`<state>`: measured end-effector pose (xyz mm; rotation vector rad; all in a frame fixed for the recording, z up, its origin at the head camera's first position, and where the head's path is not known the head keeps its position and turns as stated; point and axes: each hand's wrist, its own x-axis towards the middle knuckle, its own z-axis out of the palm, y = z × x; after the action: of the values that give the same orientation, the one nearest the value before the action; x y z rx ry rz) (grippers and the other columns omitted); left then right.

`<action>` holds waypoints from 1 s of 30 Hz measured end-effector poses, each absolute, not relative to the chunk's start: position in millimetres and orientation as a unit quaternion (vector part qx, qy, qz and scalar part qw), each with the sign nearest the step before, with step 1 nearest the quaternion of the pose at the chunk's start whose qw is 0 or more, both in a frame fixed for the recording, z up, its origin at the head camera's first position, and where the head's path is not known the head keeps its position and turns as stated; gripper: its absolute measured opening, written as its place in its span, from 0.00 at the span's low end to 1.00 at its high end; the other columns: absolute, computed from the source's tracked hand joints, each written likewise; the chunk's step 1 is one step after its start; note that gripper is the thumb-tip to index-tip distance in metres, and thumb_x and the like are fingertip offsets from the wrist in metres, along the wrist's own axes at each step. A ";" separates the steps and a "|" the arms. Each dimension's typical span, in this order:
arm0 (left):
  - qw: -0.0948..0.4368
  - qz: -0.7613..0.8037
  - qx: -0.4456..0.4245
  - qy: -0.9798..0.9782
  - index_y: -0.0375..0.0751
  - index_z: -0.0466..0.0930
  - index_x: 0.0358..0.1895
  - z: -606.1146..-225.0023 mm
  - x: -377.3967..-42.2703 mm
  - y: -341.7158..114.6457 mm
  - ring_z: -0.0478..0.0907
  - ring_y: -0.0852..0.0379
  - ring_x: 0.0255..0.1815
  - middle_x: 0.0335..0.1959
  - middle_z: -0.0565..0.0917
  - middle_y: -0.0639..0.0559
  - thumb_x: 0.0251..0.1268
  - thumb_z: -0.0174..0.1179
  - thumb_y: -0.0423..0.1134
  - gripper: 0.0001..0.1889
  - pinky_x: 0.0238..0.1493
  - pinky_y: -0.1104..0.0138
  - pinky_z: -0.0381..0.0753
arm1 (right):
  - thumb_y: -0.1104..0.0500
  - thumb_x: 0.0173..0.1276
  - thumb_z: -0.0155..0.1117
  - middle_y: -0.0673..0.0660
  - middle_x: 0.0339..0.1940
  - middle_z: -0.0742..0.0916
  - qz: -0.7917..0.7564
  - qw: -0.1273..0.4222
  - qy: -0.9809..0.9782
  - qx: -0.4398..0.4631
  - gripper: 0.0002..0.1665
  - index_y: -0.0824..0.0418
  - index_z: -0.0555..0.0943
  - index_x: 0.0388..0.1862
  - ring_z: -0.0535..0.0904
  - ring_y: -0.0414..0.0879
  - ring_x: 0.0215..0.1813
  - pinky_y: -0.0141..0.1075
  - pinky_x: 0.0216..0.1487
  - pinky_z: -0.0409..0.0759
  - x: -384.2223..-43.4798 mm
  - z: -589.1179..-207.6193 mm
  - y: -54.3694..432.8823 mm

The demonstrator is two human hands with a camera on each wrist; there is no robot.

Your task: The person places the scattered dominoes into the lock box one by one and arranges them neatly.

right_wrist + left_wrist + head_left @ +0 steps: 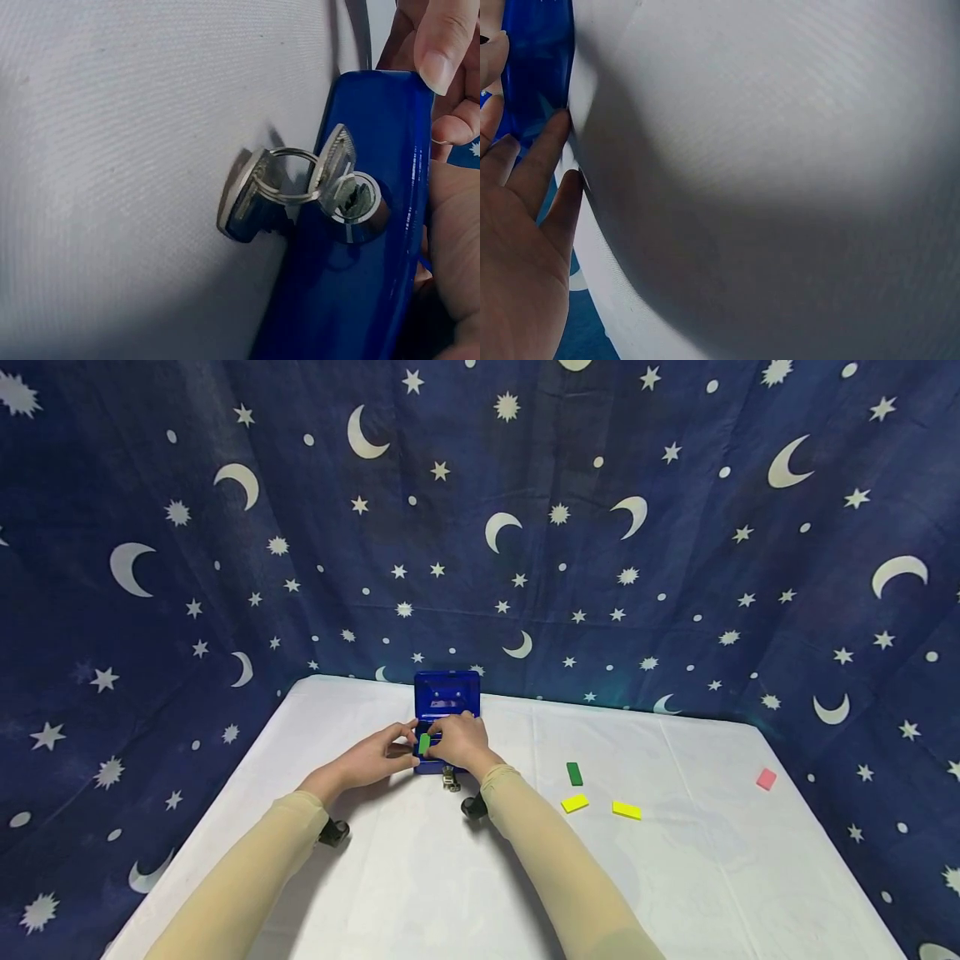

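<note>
Near the table's back edge stands a small blue metal cash box (447, 695), its lid raised. My right hand (461, 742) reaches over the box and pinches a light green block (424, 743) above its opening; the fingertips are partly hidden. At the box's left end, my left hand (375, 758) touches the side with spread, fairly straight fingers (546, 161). Its thumb rests at the front corner, seen in the right wrist view. A key sits in the front lock (356, 196), and a ring joins it to a second key (251, 196). The box's inside is mostly hidden.
Right of the box, a dark green block (574, 774) and two yellow blocks (575, 803) lie on the white tablecloth (675, 877). Farther right lies a pink block (766, 779). A dark blue curtain (465, 552) with moons and stars hangs behind the table.
</note>
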<state>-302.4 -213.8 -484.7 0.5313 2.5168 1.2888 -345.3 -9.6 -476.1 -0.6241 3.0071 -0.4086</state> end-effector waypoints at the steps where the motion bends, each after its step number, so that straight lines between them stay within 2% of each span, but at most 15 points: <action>1: 0.132 0.443 0.183 0.867 0.43 0.70 0.57 -484.0 -302.1 -213.5 0.73 0.44 0.70 0.82 0.54 0.50 0.73 0.63 0.47 0.19 0.70 0.47 0.69 | 0.38 0.60 0.75 0.44 0.54 0.88 -0.132 0.024 0.970 -0.201 0.25 0.42 0.87 0.55 0.75 0.49 0.53 0.48 0.58 0.71 -344.9 -476.2 -9.9; 10: 0.130 0.438 0.185 0.870 0.41 0.69 0.57 -483.3 -301.0 -214.2 0.72 0.42 0.70 0.82 0.53 0.48 0.75 0.62 0.46 0.18 0.70 0.47 0.69 | 0.36 0.61 0.75 0.43 0.55 0.88 -0.128 0.036 0.970 -0.205 0.26 0.40 0.87 0.56 0.74 0.49 0.53 0.47 0.58 0.70 -346.0 -477.8 -9.8; 16: 0.132 0.440 0.181 0.870 0.42 0.69 0.57 -483.0 -302.4 -213.1 0.72 0.44 0.70 0.82 0.54 0.50 0.74 0.62 0.45 0.18 0.72 0.47 0.66 | 0.40 0.63 0.74 0.43 0.55 0.88 -0.135 0.046 0.968 -0.205 0.24 0.42 0.87 0.57 0.74 0.49 0.54 0.48 0.60 0.69 -347.0 -476.1 -8.0; 23: 0.139 0.449 0.184 0.863 0.41 0.69 0.57 -484.8 -304.3 -214.0 0.71 0.43 0.71 0.83 0.53 0.50 0.74 0.62 0.45 0.18 0.71 0.48 0.68 | 0.41 0.64 0.73 0.43 0.53 0.88 -0.143 0.045 0.966 -0.209 0.21 0.42 0.88 0.55 0.74 0.48 0.53 0.48 0.59 0.69 -347.0 -476.2 -7.7; 30: 0.138 0.446 0.181 0.866 0.41 0.69 0.57 -484.0 -303.5 -213.6 0.71 0.42 0.71 0.83 0.53 0.49 0.74 0.62 0.45 0.18 0.71 0.48 0.68 | 0.41 0.64 0.73 0.43 0.55 0.88 -0.137 0.043 0.966 -0.213 0.22 0.41 0.87 0.56 0.75 0.49 0.55 0.48 0.60 0.70 -346.1 -477.2 -8.6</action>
<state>-303.5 -213.6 -484.0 0.5232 2.5042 1.2907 -346.1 -8.6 -477.2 -0.6527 2.9556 -0.4182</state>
